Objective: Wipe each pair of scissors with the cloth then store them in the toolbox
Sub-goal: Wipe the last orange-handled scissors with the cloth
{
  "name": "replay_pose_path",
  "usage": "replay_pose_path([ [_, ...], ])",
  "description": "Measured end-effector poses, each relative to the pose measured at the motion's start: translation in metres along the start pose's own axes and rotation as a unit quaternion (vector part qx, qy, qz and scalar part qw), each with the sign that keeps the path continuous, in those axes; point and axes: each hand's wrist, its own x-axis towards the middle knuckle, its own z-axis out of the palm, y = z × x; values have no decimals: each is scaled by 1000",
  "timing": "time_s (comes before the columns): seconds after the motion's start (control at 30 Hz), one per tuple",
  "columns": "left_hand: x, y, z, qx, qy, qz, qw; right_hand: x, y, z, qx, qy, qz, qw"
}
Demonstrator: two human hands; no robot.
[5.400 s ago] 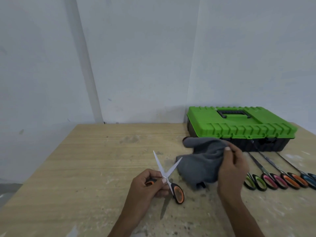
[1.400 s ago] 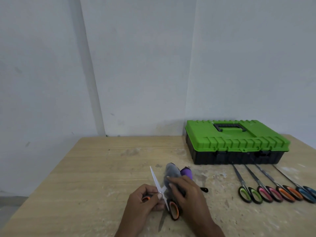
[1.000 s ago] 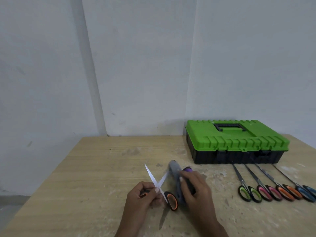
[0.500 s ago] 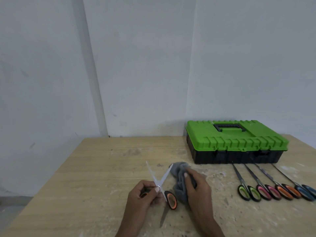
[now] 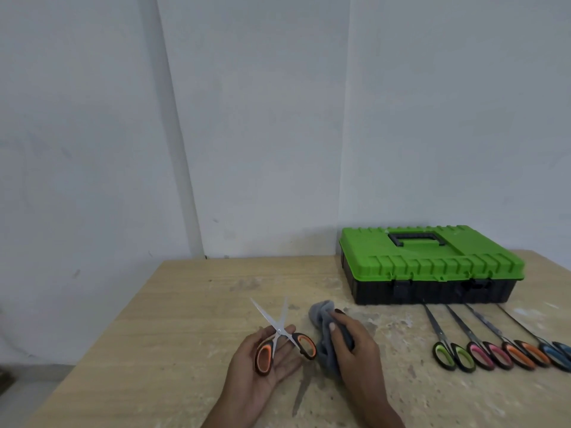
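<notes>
One table (image 5: 185, 335) carries closed toolbox (image 5: 432, 264) far right, four pairs (image 5: 494, 356) lined before it. Cloth (image 5: 321, 319), bunched in curled right hand (image 5: 358, 350), has come off the blades: wipe judged done. Orange-handled scissors (image 5: 279, 332), blades apart, now lie across flattened, upturned left hand (image 5: 262, 372), just left of cloth.

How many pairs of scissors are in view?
5. The orange-black scissors lie on the left hand; by the toolbox in a row: green scissors, pink scissors, orange scissors, blue scissors. More may lie off-frame right.
</notes>
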Motion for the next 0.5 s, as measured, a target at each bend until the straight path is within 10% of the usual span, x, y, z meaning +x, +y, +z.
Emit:
replay_pose_path([
  [0.5,1,-5,37,182,52,147,971,-20,-32,9,-126,-163,-109,972],
])
